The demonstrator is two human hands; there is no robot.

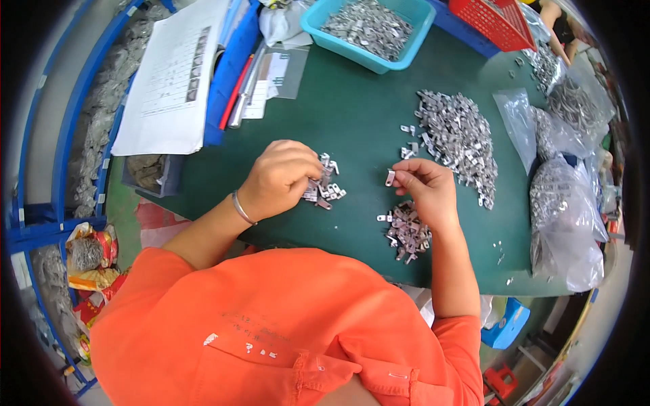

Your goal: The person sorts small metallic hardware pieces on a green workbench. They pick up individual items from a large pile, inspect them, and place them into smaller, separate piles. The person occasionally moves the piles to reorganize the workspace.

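Between the thumb and fingers of my right hand [428, 191] is a small metal bracket [390, 178], held just above the green table. My left hand [282, 177] is curled at the edge of a small pile of metal brackets [328, 183]; its fingertips touch or hover by the pile, and whatever they pinch is hidden. Below my right hand lies another small pile of brackets [409, 231], partly covered by the wrist. A much larger heap of brackets [460, 139] spreads beyond my right hand, with a few loose ones at its left side.
A turquoise tub [311, 24] full of metal parts stands at the back, beside a red basket [494, 24]. Papers [169, 81] lean on a blue file holder at left. Clear bags of metal parts [562, 203] line the right edge. Another person's arm [554, 30] shows far right.
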